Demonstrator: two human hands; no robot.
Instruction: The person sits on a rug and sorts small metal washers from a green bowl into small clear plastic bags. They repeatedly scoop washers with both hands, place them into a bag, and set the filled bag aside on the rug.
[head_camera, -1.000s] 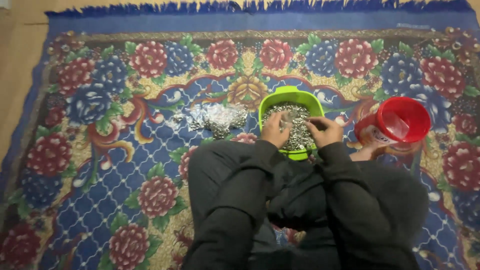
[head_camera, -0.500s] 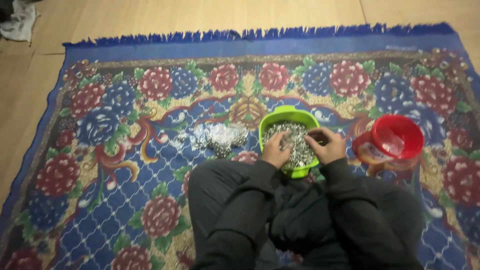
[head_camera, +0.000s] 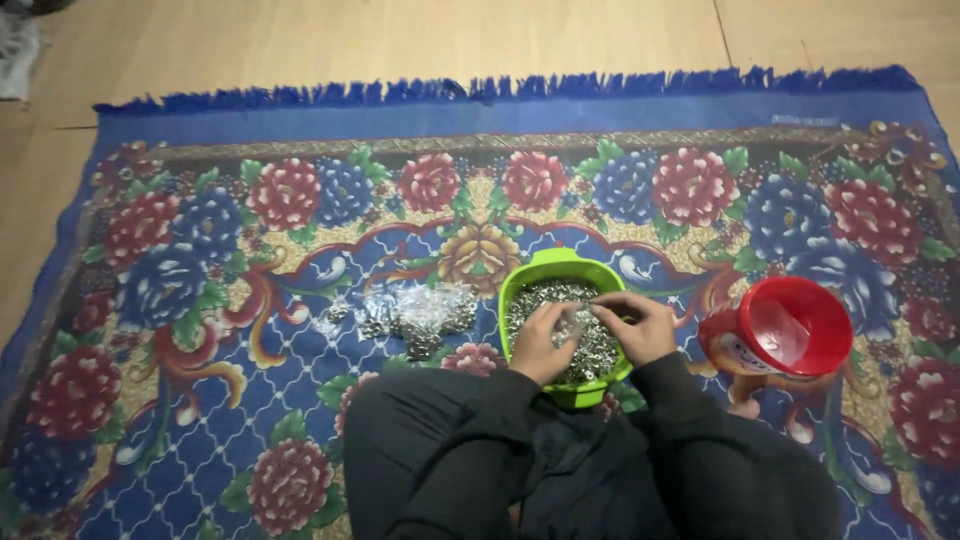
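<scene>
1. Head view, looking down: a green bowl (head_camera: 560, 272) sits on the rug directly in front of the seated person, just beyond the knees. It is filled with small silvery metal pieces (head_camera: 600, 345); their exact kind cannot be made out.

2. Left hand (head_camera: 543, 343): rests over the near left part of the bowl, fingers curled down onto the metal pieces. Whether it has pinched any piece cannot be told, as the fingertips are hidden among the contents.

3. Right hand (head_camera: 637, 325): lies over the right side of the bowl, fingers bent and drawn together, tips pointing toward the left hand. The two hands nearly meet above the middle of the bowl. A small pale item appears between them, but a firm hold cannot be confirmed.

4. Both forearms are covered by dark sleeves (head_camera: 690, 420), and dark-clothed legs fill the lower middle of the frame.

5. To the left of the bowl, near but apart from it, lies a cluster of small clear plastic bags (head_camera: 415, 315) containing similar silvery pieces.

6. To the right of the bowl, apart from it, a red container (head_camera: 790, 325) lies tilted, its open mouth turned up toward the camera.

7. All items rest on a blue floral rug (head_camera: 200, 250) with red and blue flowers and a fringed far edge; a light wooden floor (head_camera: 400, 40) lies beyond it.
</scene>
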